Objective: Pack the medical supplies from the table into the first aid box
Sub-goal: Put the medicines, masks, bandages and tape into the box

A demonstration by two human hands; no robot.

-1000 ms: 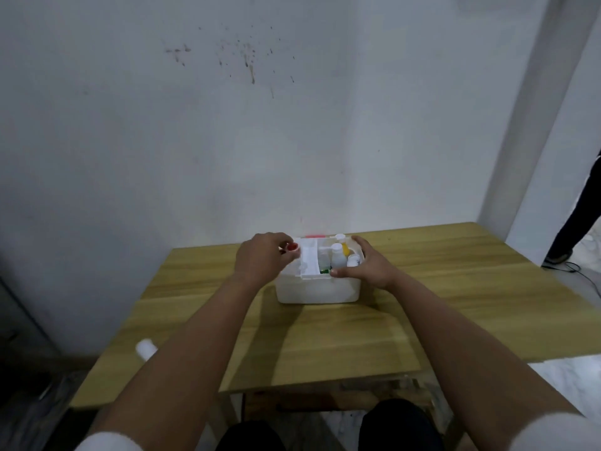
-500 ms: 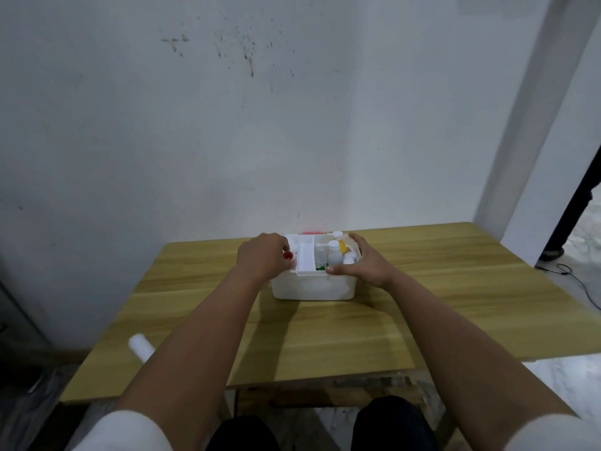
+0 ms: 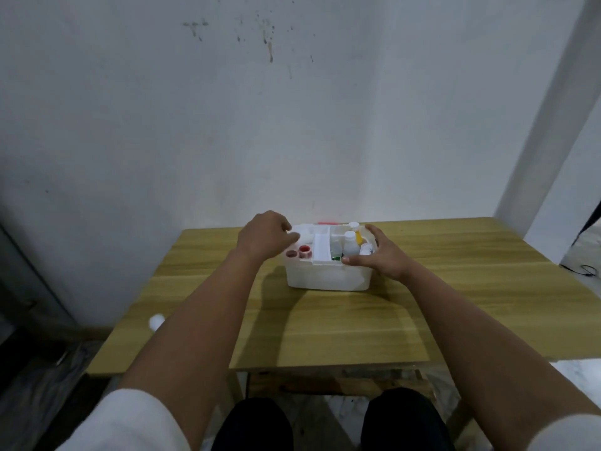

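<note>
The white first aid box (image 3: 328,281) stands open on the wooden table (image 3: 357,327), mid-table near the wall. Inside it, white bottles (image 3: 349,244) and a yellow item (image 3: 358,237) fill the right half, two red-capped vials (image 3: 304,251) sit at the front left, and a white divider (image 3: 320,252) runs down the middle. My left hand (image 3: 263,239) hovers over the box's left side, its curled fingers pinching a white pack (image 3: 304,235) at the far-left corner. My right hand (image 3: 385,257) grips the box's right rim, thumb on the front edge.
A white rounded object (image 3: 156,321) shows by the table's left edge, beside my left forearm. A red thing (image 3: 325,223) peeks out behind the box. The wall is close behind the table, and a cable (image 3: 585,270) lies on the floor at right.
My left hand has shifted back from the front-left corner to the white pack, uncovering the red-capped vials. My right hand stays on the box's right rim.
</note>
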